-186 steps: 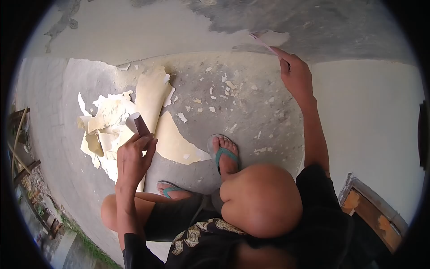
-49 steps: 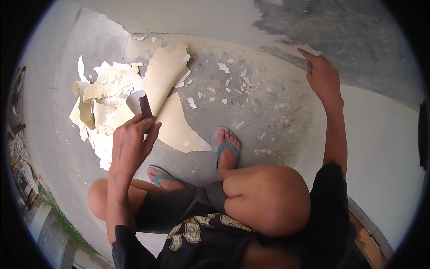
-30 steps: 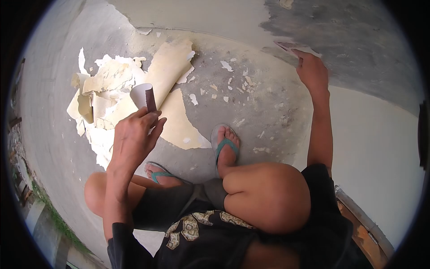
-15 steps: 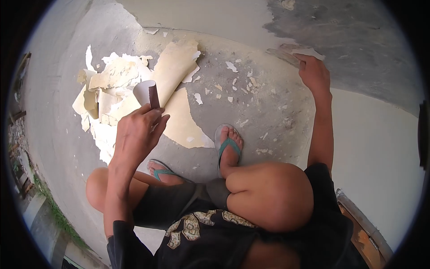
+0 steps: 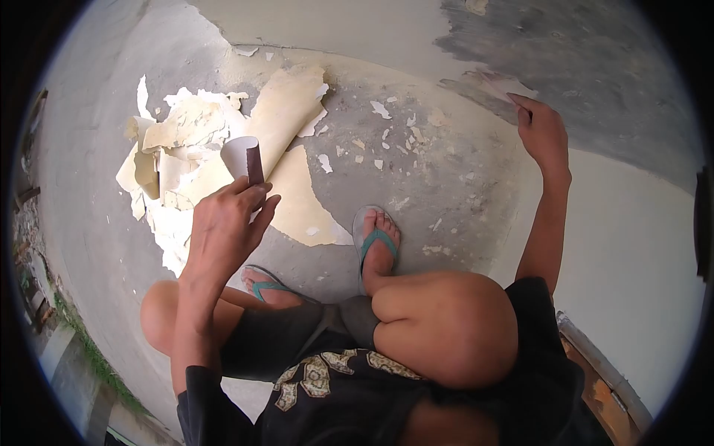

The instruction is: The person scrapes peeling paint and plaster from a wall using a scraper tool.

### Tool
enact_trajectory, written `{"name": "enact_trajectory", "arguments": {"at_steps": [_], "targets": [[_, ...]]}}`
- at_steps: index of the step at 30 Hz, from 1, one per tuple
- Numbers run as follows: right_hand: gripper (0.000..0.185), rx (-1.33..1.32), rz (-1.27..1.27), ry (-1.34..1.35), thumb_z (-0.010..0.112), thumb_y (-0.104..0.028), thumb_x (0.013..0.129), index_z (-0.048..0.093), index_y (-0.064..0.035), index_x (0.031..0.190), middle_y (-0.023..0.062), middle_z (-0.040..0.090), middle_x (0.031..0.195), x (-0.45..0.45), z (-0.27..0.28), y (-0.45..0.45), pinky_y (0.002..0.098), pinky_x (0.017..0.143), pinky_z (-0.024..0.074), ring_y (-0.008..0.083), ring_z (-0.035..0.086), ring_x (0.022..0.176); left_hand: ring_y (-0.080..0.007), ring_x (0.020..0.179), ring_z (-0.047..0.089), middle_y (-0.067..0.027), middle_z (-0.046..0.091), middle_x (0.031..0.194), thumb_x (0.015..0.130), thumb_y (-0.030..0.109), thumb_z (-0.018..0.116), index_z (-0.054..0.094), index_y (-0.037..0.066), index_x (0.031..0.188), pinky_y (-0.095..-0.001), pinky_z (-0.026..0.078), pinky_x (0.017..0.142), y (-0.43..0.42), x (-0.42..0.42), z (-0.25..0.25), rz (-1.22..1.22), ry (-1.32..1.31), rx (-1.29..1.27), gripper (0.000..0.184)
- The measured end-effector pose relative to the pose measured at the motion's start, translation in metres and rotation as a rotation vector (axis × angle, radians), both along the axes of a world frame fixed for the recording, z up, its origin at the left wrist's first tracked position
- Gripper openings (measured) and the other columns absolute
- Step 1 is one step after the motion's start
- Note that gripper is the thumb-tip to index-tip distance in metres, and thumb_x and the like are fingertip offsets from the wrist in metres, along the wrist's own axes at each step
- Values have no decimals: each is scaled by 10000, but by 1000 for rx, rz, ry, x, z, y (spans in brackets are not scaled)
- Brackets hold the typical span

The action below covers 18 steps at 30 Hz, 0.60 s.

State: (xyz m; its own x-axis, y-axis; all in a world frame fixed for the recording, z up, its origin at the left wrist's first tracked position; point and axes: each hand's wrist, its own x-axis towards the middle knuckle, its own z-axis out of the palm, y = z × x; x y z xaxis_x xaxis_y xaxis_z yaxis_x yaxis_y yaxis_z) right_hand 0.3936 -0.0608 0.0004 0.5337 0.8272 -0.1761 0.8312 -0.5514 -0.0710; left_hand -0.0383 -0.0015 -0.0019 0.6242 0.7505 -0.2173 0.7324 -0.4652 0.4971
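Observation:
My left hand is closed on a curled sheet of sandpaper, brown on its outer face and pale on the inner curl. It is held above the floor, in front of a heap of peeled paint sheets. At the upper right, my right hand is against the wall with its index finger stretched out. That fingertip touches or nearly touches the edge of a pale patch on the dark grey wall surface. The other fingers are bent, and nothing shows in them.
Loose paint flakes lie scattered over the concrete floor. A large cream paint sheet lies by my sandalled feet. The lower wall is pale at right. A brown wooden item stands at the lower right.
My right hand has moved right and slightly down along the wall, its fingertip shifting off the pale patch's middle. The left hand and sandpaper have hardly moved.

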Motion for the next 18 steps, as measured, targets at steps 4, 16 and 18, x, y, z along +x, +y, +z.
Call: {"name": "enact_trajectory", "arguments": {"at_steps": [4, 16, 18], "targets": [[309, 15, -10, 10, 534, -148, 932, 712, -191, 1181, 132, 709, 1054, 5, -32, 4, 417, 849, 523, 328, 668, 961, -253, 673, 689, -108, 690, 854, 872, 142, 699, 738, 14, 966, -356, 527, 629, 2, 1, 2, 13, 11, -2, 163], [272, -124, 284, -226, 534, -121, 926, 718, -135, 1126, 169, 695, 991, -5, 31, 17, 443, 821, 521, 342, 669, 927, -271, 676, 683, -103, 692, 853, 872, 150, 695, 727, 0, 931, -366, 531, 636, 1, -3, -6, 3, -2, 9, 164], [222, -175, 456, -370, 534, -107, 920, 717, -79, 1043, 178, 690, 958, -7, 36, 28, 448, 805, 526, 349, 673, 911, -262, 705, 700, -111, 696, 865, 885, 142, 689, 739, 2, 954, -356, 530, 653, 5, 2, -6, -7, -5, -10, 164]]}}
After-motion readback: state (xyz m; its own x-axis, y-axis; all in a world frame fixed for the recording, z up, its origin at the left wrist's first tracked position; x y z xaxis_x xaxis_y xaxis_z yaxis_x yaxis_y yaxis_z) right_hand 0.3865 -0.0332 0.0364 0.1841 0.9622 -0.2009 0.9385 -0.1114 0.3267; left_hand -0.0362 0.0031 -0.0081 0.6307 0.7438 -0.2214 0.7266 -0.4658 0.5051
